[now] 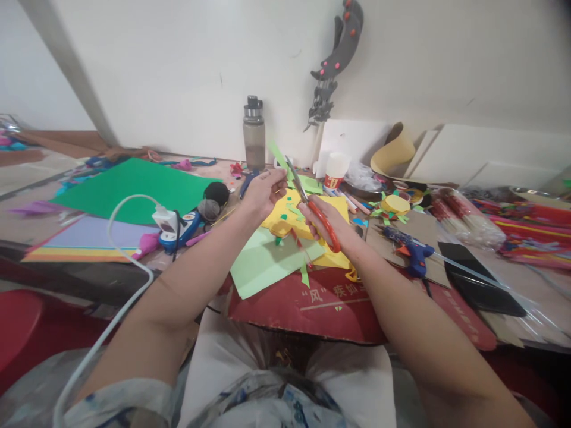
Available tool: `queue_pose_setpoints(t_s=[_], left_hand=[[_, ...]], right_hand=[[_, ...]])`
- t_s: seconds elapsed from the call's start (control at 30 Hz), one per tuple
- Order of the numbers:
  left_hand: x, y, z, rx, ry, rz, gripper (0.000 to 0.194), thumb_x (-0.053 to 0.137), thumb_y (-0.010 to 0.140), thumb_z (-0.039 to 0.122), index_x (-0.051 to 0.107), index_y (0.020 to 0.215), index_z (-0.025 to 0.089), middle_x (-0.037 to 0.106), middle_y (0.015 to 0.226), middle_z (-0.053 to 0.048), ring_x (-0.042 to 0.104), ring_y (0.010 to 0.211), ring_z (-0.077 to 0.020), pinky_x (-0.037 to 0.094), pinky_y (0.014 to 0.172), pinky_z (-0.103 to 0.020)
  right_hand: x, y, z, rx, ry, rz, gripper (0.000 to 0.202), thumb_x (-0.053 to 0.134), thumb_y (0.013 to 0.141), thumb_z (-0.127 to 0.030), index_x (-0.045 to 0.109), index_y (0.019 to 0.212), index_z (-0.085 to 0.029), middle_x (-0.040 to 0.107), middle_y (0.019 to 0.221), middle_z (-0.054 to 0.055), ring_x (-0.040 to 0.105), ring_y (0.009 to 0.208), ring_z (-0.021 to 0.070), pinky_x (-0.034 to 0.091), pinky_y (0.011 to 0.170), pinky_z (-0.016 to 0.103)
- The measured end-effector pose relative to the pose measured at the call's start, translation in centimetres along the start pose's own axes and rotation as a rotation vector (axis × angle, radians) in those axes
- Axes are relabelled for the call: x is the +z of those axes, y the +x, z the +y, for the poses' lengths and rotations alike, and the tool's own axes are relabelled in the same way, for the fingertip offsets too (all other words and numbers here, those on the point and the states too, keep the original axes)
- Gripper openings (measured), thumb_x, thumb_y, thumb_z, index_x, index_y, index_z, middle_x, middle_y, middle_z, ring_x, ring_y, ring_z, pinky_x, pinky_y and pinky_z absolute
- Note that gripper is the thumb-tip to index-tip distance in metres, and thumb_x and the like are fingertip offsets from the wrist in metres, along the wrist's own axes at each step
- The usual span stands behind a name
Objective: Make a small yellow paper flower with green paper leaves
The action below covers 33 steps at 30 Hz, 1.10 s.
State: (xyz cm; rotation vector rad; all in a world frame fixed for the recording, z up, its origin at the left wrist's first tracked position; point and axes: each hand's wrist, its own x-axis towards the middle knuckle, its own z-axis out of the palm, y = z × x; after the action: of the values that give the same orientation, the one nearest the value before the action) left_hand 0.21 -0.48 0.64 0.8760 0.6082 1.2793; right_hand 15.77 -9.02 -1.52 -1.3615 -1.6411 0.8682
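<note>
Fingers pinched, my left hand (266, 191) holds a light green paper strip (279, 156) that sticks up above them. My right hand (325, 219) grips orange-handled scissors (322, 221), whose blades point up and left beside the strip. Under both hands lie yellow sheets (335, 208) with small green scraps on them and a pale green sheet (267, 261) nearer to me. A red board (303, 309) supports the sheets at the table's front edge. Between the hands and the pale green sheet is a small yellow piece (281, 228), partly blurred.
Left are a large green sheet (134, 190), a power adapter (166, 220) with a white cable, and a dark yarn ball (216, 194). A bottle (254, 139) and paper cup (335, 169) stand behind. Right are a blue glue gun (414, 252) and a black phone (479, 279).
</note>
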Motion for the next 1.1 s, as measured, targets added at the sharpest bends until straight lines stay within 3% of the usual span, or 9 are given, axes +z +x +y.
queue_pose_setpoints(t_s=[1.1], left_hand=[[0.01,0.03,-0.25,0.001,-0.011,-0.016,0.011,0.073,0.082,0.012,0.065,0.074,0.013,0.06,0.063,0.004,0.055,0.054,-0.003,0.044,0.056,-0.015]], right_hand=[[0.34,-0.22,0.2,-0.013,0.018,0.016,0.046,0.059,0.086,-0.07,0.051,0.089,-0.024,0.049,0.068,-0.003,0.046,0.052,0.0112,0.037,0.046,0.023]])
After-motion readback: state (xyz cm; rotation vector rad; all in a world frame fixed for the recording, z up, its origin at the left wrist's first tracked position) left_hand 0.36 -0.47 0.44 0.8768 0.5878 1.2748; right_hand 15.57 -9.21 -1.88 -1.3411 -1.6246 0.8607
